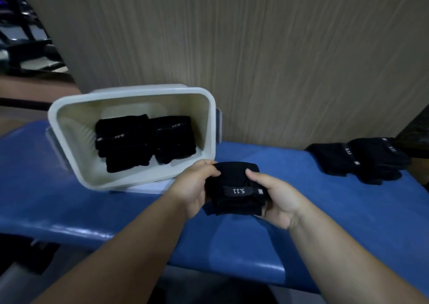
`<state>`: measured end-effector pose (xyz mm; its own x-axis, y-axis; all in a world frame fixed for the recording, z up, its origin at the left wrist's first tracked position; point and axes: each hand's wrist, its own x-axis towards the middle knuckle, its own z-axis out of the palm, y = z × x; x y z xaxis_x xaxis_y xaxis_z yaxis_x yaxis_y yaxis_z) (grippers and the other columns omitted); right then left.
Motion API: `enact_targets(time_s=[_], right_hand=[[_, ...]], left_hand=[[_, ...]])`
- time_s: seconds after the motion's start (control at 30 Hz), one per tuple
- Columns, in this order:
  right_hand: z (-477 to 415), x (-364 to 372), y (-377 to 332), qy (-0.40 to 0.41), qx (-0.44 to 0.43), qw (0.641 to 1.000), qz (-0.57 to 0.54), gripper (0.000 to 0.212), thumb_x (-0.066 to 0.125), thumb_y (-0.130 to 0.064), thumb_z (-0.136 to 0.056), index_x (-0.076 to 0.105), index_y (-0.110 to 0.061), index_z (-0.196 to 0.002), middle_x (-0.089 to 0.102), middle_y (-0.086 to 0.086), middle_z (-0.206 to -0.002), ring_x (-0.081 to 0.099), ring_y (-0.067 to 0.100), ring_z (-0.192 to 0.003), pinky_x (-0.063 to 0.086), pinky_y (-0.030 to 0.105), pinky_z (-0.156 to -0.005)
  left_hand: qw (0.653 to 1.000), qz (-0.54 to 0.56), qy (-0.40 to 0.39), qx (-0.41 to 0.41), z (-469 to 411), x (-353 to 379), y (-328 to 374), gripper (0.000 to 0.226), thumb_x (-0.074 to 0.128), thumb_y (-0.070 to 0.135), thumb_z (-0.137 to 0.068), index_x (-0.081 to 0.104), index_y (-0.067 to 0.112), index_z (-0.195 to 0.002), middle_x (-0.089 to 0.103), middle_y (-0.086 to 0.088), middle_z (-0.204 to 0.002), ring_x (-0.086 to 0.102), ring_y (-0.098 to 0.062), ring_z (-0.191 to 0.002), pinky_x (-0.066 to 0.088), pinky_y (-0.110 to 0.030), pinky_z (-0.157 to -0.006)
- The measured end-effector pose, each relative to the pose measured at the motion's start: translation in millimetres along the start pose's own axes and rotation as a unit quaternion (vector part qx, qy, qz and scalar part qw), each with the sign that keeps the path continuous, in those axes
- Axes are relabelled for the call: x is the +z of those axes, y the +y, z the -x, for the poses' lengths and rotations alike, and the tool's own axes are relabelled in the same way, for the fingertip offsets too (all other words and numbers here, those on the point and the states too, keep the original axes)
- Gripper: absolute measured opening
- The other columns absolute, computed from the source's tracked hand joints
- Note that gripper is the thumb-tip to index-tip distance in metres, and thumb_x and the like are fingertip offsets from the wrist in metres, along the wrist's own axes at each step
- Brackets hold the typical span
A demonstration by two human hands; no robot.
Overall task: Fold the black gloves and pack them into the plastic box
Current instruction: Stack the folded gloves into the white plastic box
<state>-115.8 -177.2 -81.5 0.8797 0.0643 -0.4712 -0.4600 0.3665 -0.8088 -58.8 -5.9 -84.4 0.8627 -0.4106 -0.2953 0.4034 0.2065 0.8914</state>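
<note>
Two hands clamp one folded glove bundle (234, 187) at centre frame, slightly right.

- Left hand (193, 187): fingers curled round the bundle's left side, one digit pressed on its top edge.
- Right hand (276, 199): thumb on the top face, remaining fingers wrapped beneath the right side. Firm grip on both sides.
- Bundle: matte black fabric, soft, folded into a compact rounded block. A strap tab with pale lettering crosses its front, and a small grey square tag sits at its right end. It is held over the blue bench (92, 206), just below and right of the box's near corner. Cannot tell whether it touches the bench.
- Plastic box (76, 122), centre left: cream-white, smooth, a rounded rectangle with a thick rolled rim, tilted so its opening faces the camera. A grey clip sits on its right side.
- Inside the box: the left stack (125, 143) and the right stack (173, 141) of folded black gloves, side by side and touching, against the box floor.
- Bench: glossy blue, padded look, with a rounded front edge that catches the light.
- Loose gloves (362, 159), right edge of frame: unfolded, flat, overlapping, fingers splayed, well apart from the box.
- Wall panel (255, 48), upper frame: beige with fine vertical grain.
</note>
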Motion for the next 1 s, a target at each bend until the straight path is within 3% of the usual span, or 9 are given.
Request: enact_targets(time_s=[0.1, 0.17, 0.27, 0.33, 0.57, 0.7, 0.83, 0.93, 1.0], right_hand=[[-9, 17, 9, 0.011, -0.020, 1.000, -0.001, 0.064, 0.070, -0.032, -0.073, 0.056, -0.003, -0.128, 0.065, 0.018, -0.120, 0.064, 0.034, -0.109, 0.057, 0.040, -0.084], [-17, 30, 13, 0.018, -0.042, 0.999, -0.003, 0.069, 0.076, -0.034, -0.067, 0.054, -0.005, -0.126, 0.065, 0.019, -0.115, 0.060, 0.036, -0.106, 0.052, 0.043, -0.089], [-26, 51, 17, 0.034, -0.082, 0.996, 0.006, 0.054, 0.073, -0.032, -0.067, 0.055, -0.011, -0.113, 0.068, 0.017, -0.104, 0.064, 0.032, -0.095, 0.052, 0.047, -0.089], [-32, 64, 20, 0.041, -0.102, 0.994, 0.008, 0.052, 0.070, -0.032, -0.072, 0.055, -0.008, -0.116, 0.070, 0.018, -0.110, 0.065, 0.034, -0.099, 0.051, 0.052, -0.094], [-35, 109, 15, -0.033, -0.105, 0.993, -0.035, 0.049, 0.067, -0.030, -0.077, 0.057, -0.008, -0.119, 0.071, 0.013, -0.110, 0.070, 0.024, -0.097, 0.057, 0.033, -0.068], [-43, 131, 6, 0.020, -0.133, 0.991, 0.000, 0.026, 0.062, -0.013, -0.089, 0.057, -0.008, -0.113, 0.074, 0.010, -0.098, 0.072, 0.022, -0.086, 0.055, 0.032, -0.063], [-52, 148, -6, 0.067, -0.172, 0.983, 0.007, 0.012, 0.058, -0.007, -0.091, 0.057, -0.013, -0.101, 0.072, 0.009, -0.088, 0.069, 0.020, -0.073, 0.049, 0.026, -0.049], [-58, 158, -19, 0.088, -0.210, 0.974, 0.014, 0.011, 0.057, -0.006, -0.092, 0.058, -0.014, -0.098, 0.071, 0.008, -0.087, 0.068, 0.019, -0.072, 0.051, 0.028, -0.053], [-63, 163, -30, 0.097, -0.228, 0.968, 0.020, 0.010, 0.057, -0.007, -0.092, 0.058, -0.014, -0.098, 0.070, 0.005, -0.085, 0.068, 0.017, -0.072, 0.051, 0.027, -0.051]], left_hand=[[1.000, 0.001, 0.023, 0.009, 2, -17, 8, 0.015, 0.048, 0.004, -0.093, 0.059, 0.013, -0.096, 0.068, -0.009, -0.087, 0.065, -0.024, -0.080, 0.053, -0.037, -0.069], [0.999, -0.004, 0.047, 0.020, 3, -27, 15, 0.015, 0.050, 0.005, -0.094, 0.060, 0.014, -0.100, 0.068, -0.008, -0.087, 0.065, -0.022, -0.077, 0.054, -0.034, -0.065], [0.994, -0.018, 0.097, 0.045, 5, -42, 22, 0.013, 0.053, 0.007, -0.093, 0.061, 0.015, -0.099, 0.069, -0.007, -0.086, 0.066, -0.021, -0.074, 0.053, -0.030, -0.058], [0.990, -0.022, 0.120, 0.069, 5, -51, 26, 0.012, 0.055, 0.008, -0.093, 0.061, 0.014, -0.100, 0.069, -0.007, -0.087, 0.066, -0.020, -0.073, 0.053, -0.029, -0.056], [0.967, -0.039, 0.194, 0.159, 6, -76, 42, 0.011, 0.057, 0.007, -0.092, 0.059, 0.017, -0.098, 0.068, -0.007, -0.093, 0.067, -0.021, -0.083, 0.057, -0.033, -0.069], [0.959, -0.056, 0.202, 0.192, 6, -83, 51, 0.014, 0.057, 0.008, -0.092, 0.056, 0.021, -0.098, 0.067, -0.006, -0.098, 0.066, -0.021, -0.091, 0.057, -0.041, -0.084], [0.934, -0.125, 0.226, 0.245, 7, -93, 61, 0.019, 0.062, 0.020, -0.089, 0.051, 0.032, -0.099, 0.064, 0.002, -0.105, 0.063, -0.012, -0.097, 0.054, -0.036, -0.089], [0.896, -0.209, 0.254, 0.297, 14, -101, 71, 0.026, 0.062, 0.024, -0.090, 0.045, 0.033, -0.108, 0.057, 0.011, -0.107, 0.057, -0.002, -0.098, 0.046, -0.015, -0.080], [0.863, -0.254, 0.279, 0.337, 20, -107, 77, 0.025, 0.060, 0.023, -0.091, 0.046, 0.032, -0.110, 0.057, 0.014, -0.106, 0.056, -0.001, -0.098, 0.044, -0.017, -0.082]])
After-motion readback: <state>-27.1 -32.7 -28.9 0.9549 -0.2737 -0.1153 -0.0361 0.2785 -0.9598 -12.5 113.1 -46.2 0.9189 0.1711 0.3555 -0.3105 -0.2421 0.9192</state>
